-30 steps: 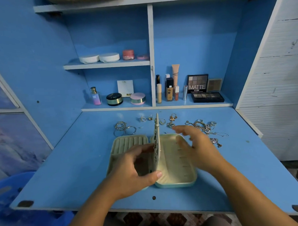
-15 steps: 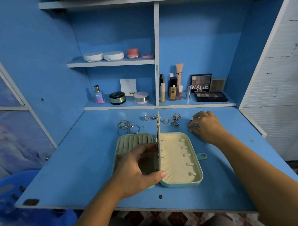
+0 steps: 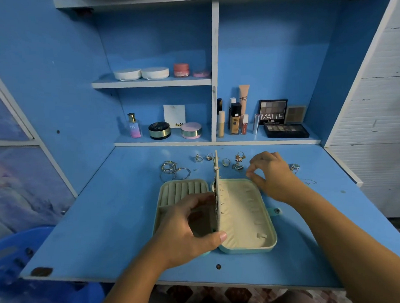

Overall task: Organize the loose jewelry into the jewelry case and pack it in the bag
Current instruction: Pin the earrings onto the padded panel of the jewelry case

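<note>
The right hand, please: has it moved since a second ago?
Yes. The right hand has gone from over the jewelry case's right tray to beyond its far right corner.

Two flat round white boxes (image 3: 141, 73) and a small pink jar (image 3: 181, 69) are set on the upper blue shelf (image 3: 151, 83). Lower down, a little pink-and-purple bottle with a gold cap (image 3: 134, 126), a round black tin with a gold band (image 3: 159, 130) and a black eye-colour box marked MATTE (image 3: 272, 111) are lined up.

The left hand (image 3: 188, 231) sat nearest the body, forearm angled up from below, thumb in front and fingers (image 3: 195, 201) behind, gripping the upright case flap (image 3: 216, 171). The right hand (image 3: 274, 173) hovered farther out, fingers curled, thumb and forefinger tips nearly meeting.
</note>
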